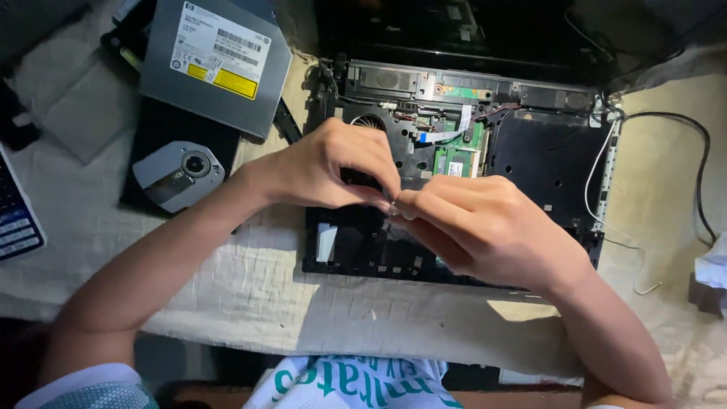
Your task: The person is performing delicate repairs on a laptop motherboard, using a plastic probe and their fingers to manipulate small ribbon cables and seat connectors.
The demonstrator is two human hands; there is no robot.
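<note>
Left hand [333,163]: fingertips pinched shut on something too small to make out, over the opened laptop base [530,151].
Right hand [477,223]: pinched likewise, touching the left, steadying fine work.
Optical drive [216,60]: set aside, far left.

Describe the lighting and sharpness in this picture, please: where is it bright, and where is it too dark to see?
Head view: light falls brightest on the left hand, right hand and pale cloth; the opened laptop base is dim, the upper edge nearly black; the grey optical drive stays sharp, without glare.

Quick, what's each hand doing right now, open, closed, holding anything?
Left hand: fingers curled, fingertips pinched together over the opened laptop base; what they pinch is too small to tell.
Right hand: curled, fingertips meeting the left's; any held item cannot be told.
</note>
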